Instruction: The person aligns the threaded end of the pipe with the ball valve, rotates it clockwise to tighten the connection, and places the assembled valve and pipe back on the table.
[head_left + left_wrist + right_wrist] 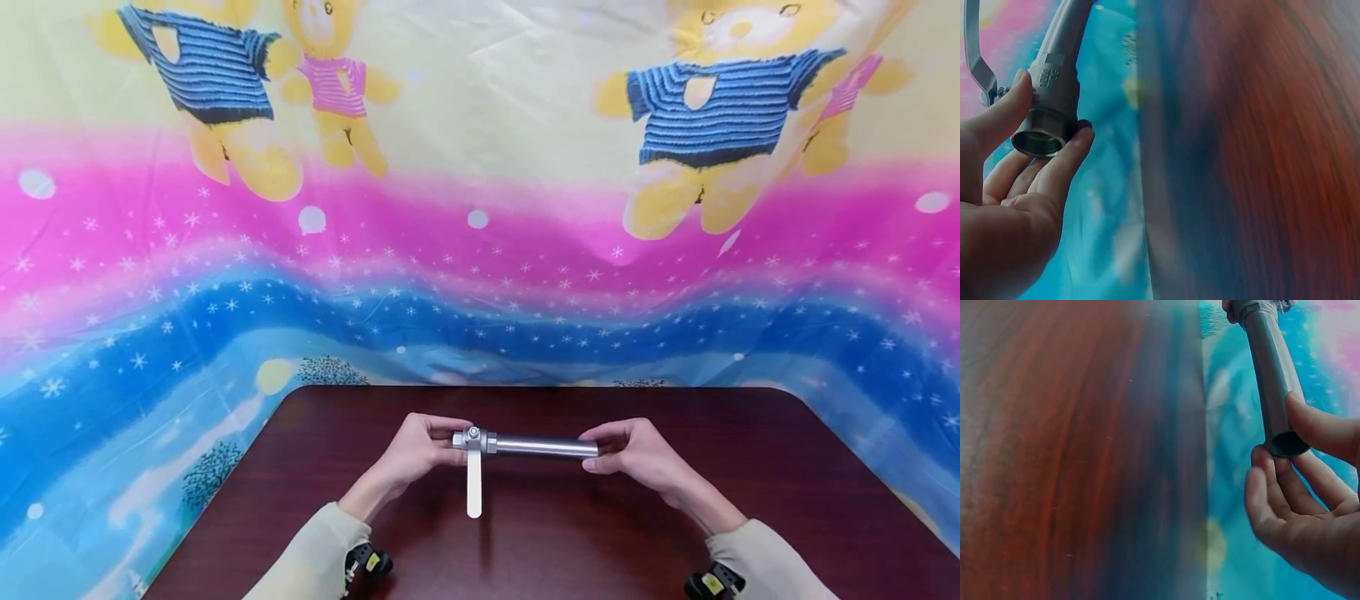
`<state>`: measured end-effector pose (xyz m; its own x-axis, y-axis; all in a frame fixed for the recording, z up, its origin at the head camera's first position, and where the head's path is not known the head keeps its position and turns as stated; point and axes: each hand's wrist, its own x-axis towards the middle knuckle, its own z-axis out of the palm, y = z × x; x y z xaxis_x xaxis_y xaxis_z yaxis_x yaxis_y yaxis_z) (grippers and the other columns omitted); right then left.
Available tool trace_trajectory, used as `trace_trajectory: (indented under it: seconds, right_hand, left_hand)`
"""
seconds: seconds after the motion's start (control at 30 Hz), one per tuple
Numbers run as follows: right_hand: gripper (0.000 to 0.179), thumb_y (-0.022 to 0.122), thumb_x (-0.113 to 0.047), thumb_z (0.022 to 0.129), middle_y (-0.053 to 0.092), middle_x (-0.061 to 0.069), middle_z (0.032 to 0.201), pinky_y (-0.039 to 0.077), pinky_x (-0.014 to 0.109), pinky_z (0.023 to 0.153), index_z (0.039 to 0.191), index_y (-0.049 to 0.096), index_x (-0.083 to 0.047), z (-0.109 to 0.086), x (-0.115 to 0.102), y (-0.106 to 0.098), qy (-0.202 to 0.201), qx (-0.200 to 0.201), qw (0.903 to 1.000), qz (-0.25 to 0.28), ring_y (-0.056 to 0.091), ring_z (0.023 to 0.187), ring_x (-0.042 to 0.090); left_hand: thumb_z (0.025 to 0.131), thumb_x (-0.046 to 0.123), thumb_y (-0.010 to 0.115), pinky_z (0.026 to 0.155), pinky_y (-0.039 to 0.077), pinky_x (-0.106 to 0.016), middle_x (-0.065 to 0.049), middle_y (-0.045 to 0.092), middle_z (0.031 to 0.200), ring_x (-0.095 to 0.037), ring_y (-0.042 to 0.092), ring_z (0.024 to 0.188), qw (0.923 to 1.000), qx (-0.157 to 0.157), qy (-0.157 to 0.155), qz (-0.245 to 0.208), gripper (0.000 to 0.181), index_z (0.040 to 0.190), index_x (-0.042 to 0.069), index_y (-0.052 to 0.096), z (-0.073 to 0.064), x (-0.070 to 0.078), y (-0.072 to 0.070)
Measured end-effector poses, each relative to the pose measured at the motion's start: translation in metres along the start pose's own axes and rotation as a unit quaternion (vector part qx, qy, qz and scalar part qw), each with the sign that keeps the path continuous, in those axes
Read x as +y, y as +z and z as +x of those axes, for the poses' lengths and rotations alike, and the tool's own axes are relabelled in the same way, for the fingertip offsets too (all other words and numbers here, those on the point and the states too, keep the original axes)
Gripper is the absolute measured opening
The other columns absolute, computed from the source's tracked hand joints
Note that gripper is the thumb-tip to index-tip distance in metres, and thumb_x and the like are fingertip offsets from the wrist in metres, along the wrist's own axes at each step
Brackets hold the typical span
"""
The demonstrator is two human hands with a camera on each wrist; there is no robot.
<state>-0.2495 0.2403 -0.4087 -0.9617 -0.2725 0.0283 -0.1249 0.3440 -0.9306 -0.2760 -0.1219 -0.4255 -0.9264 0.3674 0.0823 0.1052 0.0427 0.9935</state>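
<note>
A metal ball valve [480,442] with a long flat lever [474,485] is joined to a straight steel pipe [543,447]. Both are held level above the table in the head view, the lever pointing toward me. My left hand [416,450] pinches the valve's free end between thumb and fingers; the left wrist view shows that end's round opening [1040,142]. At the other end, my right hand [641,454] grips the pipe with its thumb on one side and fingers on the other. The pipe's open end [1288,445] faces the right wrist camera.
Below the hands lies a dark red-brown wooden table [585,533] with rounded far corners. A printed cloth [480,275] with bears and snowflakes hangs behind the table and along its sides. Small black devices [367,562] are strapped at both wrists, near the light sleeves [765,562].
</note>
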Motion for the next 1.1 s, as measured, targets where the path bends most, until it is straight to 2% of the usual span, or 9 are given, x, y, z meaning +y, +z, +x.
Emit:
trace_trajectory:
  seconds: [0.23,0.47,0.63,0.8,0.97,1.1]
  right_hand:
    - [0.042,0.088,-0.004,0.082,0.077,0.012,0.100,0.058,0.029,0.078,0.120,0.075,0.007,0.002,0.010,0.006,0.015,-0.009,0.9998,-0.005,0.070,0.093,0.021]
    - [0.041,0.089,-0.002,0.079,0.077,0.013,0.094,0.058,0.030,0.074,0.116,0.075,0.009,0.007,0.019,0.010,0.021,-0.016,0.9993,-0.027,0.071,0.087,0.021]
    - [0.037,0.091,-0.002,0.076,0.075,0.007,0.094,0.056,0.033,0.070,0.111,0.079,0.004,0.013,0.023,0.012,0.034,-0.004,0.9974,-0.064,0.066,0.086,0.021]
    - [0.035,0.092,0.001,0.074,0.075,0.006,0.094,0.056,0.033,0.070,0.107,0.080,0.002,0.016,0.025,0.014,0.045,-0.003,0.9955,-0.083,0.065,0.087,0.022]
    - [0.034,0.092,0.002,0.074,0.076,0.006,0.097,0.057,0.034,0.072,0.106,0.081,0.001,0.018,0.026,0.014,0.058,-0.001,0.9940,-0.093,0.068,0.089,0.022]
    - [0.034,0.092,0.001,0.074,0.076,0.007,0.099,0.057,0.035,0.073,0.106,0.081,0.001,0.020,0.027,0.014,0.054,-0.005,0.9940,-0.095,0.069,0.091,0.023]
  left_hand:
    - [0.077,-0.018,0.081,0.080,0.063,-0.036,-0.023,0.075,0.111,-0.026,0.075,0.100,0.9975,-0.024,-0.007,0.066,0.049,0.125,-0.014,0.070,0.002,-0.009,-0.002]
    - [0.072,-0.020,0.084,0.072,0.064,-0.034,-0.023,0.075,0.111,-0.028,0.076,0.098,0.9937,-0.010,0.001,0.112,0.050,0.120,-0.012,0.074,0.006,-0.016,0.002]
    - [0.069,-0.015,0.089,0.070,0.062,-0.030,-0.017,0.078,0.103,-0.021,0.076,0.093,0.9833,0.004,0.021,0.181,0.048,0.115,-0.007,0.077,0.007,-0.020,0.004]
    - [0.068,-0.009,0.092,0.077,0.062,-0.030,-0.013,0.079,0.101,-0.018,0.076,0.093,0.9687,0.012,0.042,0.244,0.046,0.112,-0.003,0.080,0.005,-0.023,0.004]
    - [0.065,-0.006,0.095,0.081,0.062,-0.035,-0.009,0.079,0.097,-0.016,0.076,0.091,0.9595,0.014,0.044,0.278,0.045,0.108,0.000,0.082,0.005,-0.022,0.005]
    - [0.063,-0.006,0.095,0.080,0.061,-0.035,-0.007,0.080,0.096,-0.014,0.075,0.087,0.9550,0.014,0.035,0.294,0.046,0.106,0.002,0.083,0.006,-0.021,0.005]
